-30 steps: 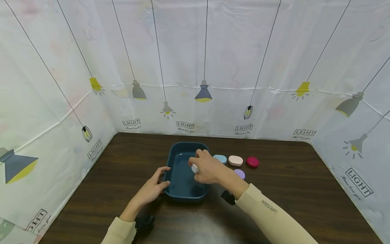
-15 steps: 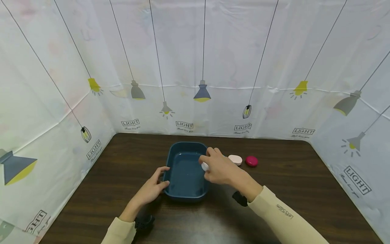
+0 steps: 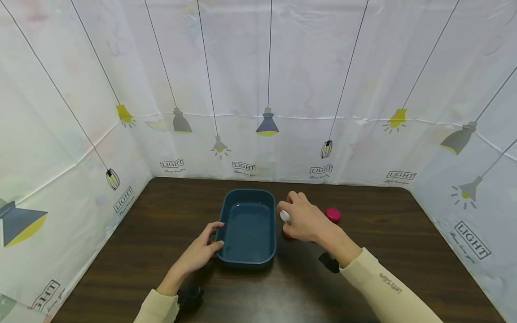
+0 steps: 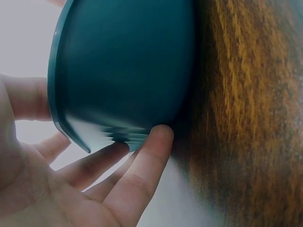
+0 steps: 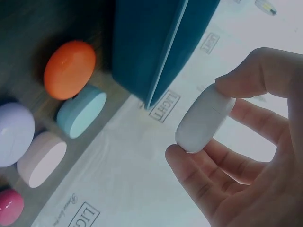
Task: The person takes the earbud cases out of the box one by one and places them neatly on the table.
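A dark blue rectangular tub (image 3: 247,231) rests on the table. My left hand (image 3: 198,252) grips its left wall, some digits over the rim and other fingertips against the outside (image 4: 123,61). Just right of the tub, my right hand (image 3: 307,220) pinches a white oval bar of soap (image 5: 204,118) between thumb and fingertips, held above the table. Below it lie other bars: orange (image 5: 70,70), light blue (image 5: 81,111), lilac (image 5: 15,135), pale pink (image 5: 41,159) and crimson (image 5: 9,207). In the head view my right hand hides most of them.
The dark wooden table (image 3: 177,202) extends on both sides of the tub. Behind it and along both sides hangs a white sheet (image 3: 299,67) printed with lamps. A black band (image 3: 329,262) shows at my right wrist, another (image 3: 190,295) at my left.
My right hand has moved right with the white bar, from over the tub's right side to beside it. The hand now covers more bars. My left hand stays on the tub.
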Demonstrator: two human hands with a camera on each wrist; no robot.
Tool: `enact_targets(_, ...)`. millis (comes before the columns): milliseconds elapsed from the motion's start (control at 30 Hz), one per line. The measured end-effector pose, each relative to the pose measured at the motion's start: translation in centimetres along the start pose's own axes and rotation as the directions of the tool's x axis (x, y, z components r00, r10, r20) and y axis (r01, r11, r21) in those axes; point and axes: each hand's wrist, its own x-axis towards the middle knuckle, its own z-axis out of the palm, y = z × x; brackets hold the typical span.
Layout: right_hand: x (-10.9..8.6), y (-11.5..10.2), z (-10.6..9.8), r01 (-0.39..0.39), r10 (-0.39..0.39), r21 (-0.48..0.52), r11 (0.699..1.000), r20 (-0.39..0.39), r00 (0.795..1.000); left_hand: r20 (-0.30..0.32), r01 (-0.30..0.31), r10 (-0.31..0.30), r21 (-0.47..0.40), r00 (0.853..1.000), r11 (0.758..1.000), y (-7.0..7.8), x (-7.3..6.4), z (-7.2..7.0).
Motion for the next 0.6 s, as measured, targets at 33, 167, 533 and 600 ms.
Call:
enact_targets(33, 0.0, 0.2, -0.1, -0.001, 0.001, 0.001, 1.0, -0.007, 1.0, -0.001, 0.001, -0.001, 0.001, 1.0, 1.0, 0.0, 0.0, 0.0)
enact_targets(167, -0.2, 1.0, -0.5, -0.015, 0.015, 0.007, 1.0, -0.007, 1.0, -0.001, 0.005, -0.005, 0.001, 1.0, 1.0, 0.1, 0.1, -0.1)
enact_targets(533, -1.4, 3.6, -0.7, -0.062, 0.063, -0.021, 0.998, 0.009, 0.998, 0.001, 0.002, -0.002, 0.006, 1.0, 1.0, -0.2, 0.1, 0.0)
enact_targets(600, -1.6, 4.1, -0.7, -0.07, 0.07, -0.021, 0.997, 0.004, 0.998, 0.002, 0.003, -0.003, 0.006, 1.0, 1.0, -0.2, 0.1, 0.0)
